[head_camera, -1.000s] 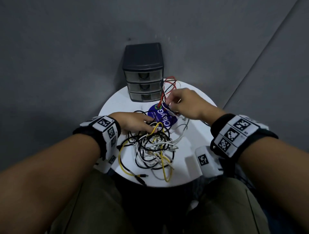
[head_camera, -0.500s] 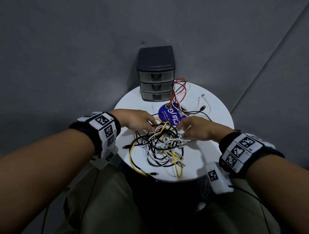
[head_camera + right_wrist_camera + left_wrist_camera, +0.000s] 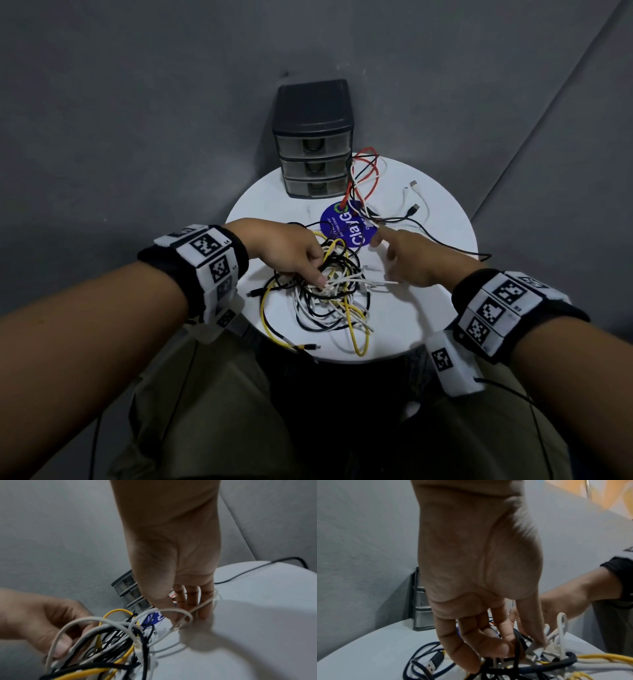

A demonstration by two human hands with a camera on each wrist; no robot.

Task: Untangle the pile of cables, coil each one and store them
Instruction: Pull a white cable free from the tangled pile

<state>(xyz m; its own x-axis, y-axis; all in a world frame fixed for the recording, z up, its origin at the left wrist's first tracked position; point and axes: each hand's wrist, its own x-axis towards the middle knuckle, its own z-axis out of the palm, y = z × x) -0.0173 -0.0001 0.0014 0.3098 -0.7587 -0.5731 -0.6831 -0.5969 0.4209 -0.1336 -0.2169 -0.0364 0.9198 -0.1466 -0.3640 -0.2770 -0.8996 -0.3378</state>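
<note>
A tangled pile of black, white and yellow cables (image 3: 329, 294) lies at the front middle of the round white table (image 3: 428, 308). My left hand (image 3: 294, 253) sits on the pile's left top. Its curled fingers and thumb (image 3: 505, 653) grip black and white strands. Just right of the pile is my right hand (image 3: 407, 257), index finger stretched toward the blue sticker (image 3: 346, 226). In the right wrist view its fingers (image 3: 188, 609) are straight and reach down to the table. A white cable loop (image 3: 171, 611) brushes them.
A dark three-drawer unit (image 3: 313, 137) stands at the table's back, drawers closed. Red, black and white cables (image 3: 366, 174) lie beside it. A white USB cable (image 3: 414, 192) and a black cable (image 3: 445, 245) trail to the right edge.
My right hand came back from the red cables near the drawers to the pile's right side. The left hand stayed on the pile and dug its fingers in.
</note>
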